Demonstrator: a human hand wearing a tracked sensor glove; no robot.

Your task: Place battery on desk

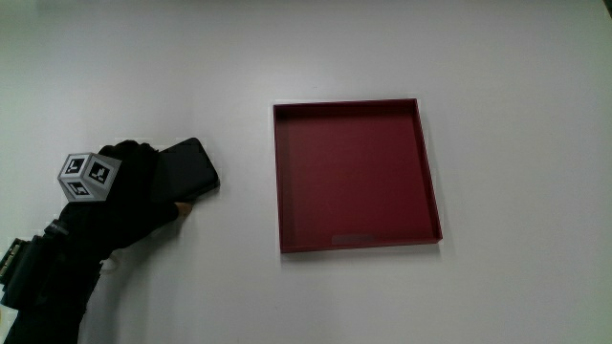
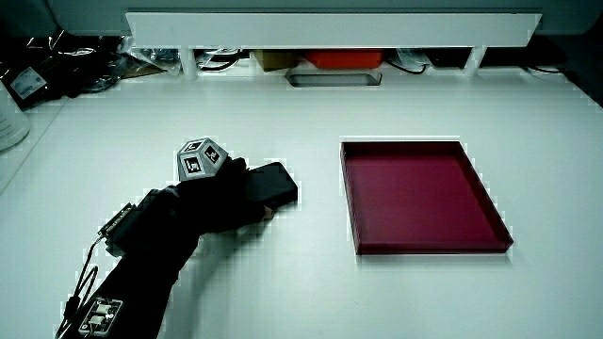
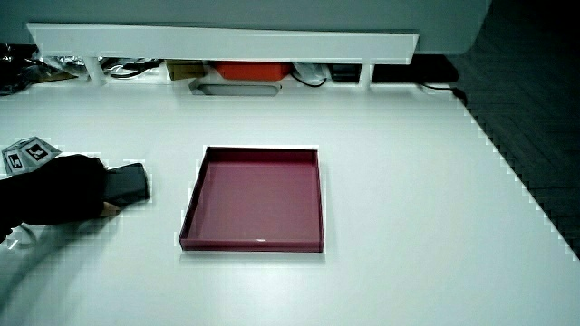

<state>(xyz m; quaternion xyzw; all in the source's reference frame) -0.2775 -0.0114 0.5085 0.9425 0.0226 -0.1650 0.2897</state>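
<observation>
A flat black battery [image 1: 190,167] lies on the white desk [image 1: 478,67] beside the dark red tray [image 1: 429,172], a short gap apart from it. The gloved hand [image 1: 134,191] covers the battery's end nearer the person, fingers curled round it, with the patterned cube [image 1: 88,178] on its back. In both side views the battery [image 2: 273,182] [image 3: 127,184] sticks out from under the hand [image 2: 212,202] [image 3: 59,188] toward the tray [image 2: 490,207] [image 3: 188,217]. Whether it rests on the desk or hangs just above cannot be told.
The tray is shallow, square and holds nothing. A low white partition [image 2: 330,26] runs along the desk's edge farthest from the person, with cables and an orange box [image 2: 344,58] under it. A wired unit [image 2: 99,315] hangs from the forearm.
</observation>
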